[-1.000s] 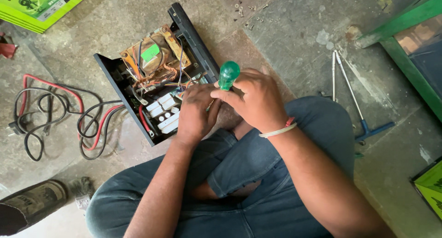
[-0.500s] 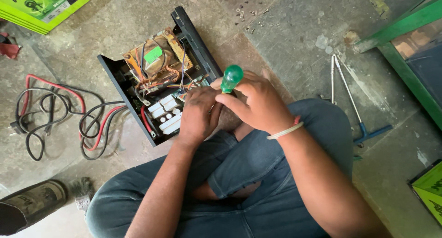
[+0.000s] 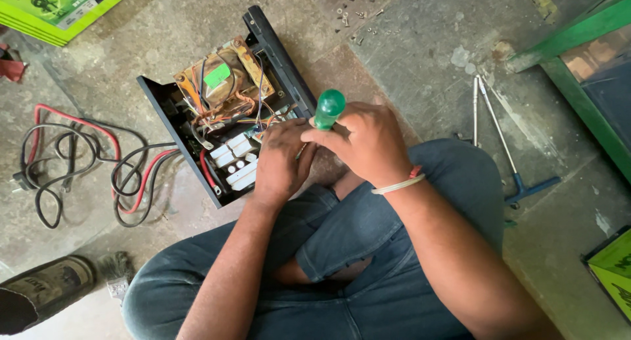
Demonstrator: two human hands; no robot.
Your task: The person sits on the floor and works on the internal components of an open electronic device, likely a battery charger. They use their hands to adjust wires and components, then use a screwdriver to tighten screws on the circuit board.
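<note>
A green-handled screwdriver point(image 3: 328, 109) is gripped by the right hand point(image 3: 371, 139); the left hand point(image 3: 281, 162) is curled against the open black casing point(image 3: 276, 47) on the stained concrete floor point(image 3: 420, 57), beside coiled cables point(image 3: 79, 162).

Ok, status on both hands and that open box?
Right hand shut on green screwdriver. Left hand steadying its shaft at the box. Wires crowd the spot.

Rough grey concrete floor point(image 3: 407, 44) in daylight; a green frame point(image 3: 578, 34), perhaps furniture, at right.
</note>
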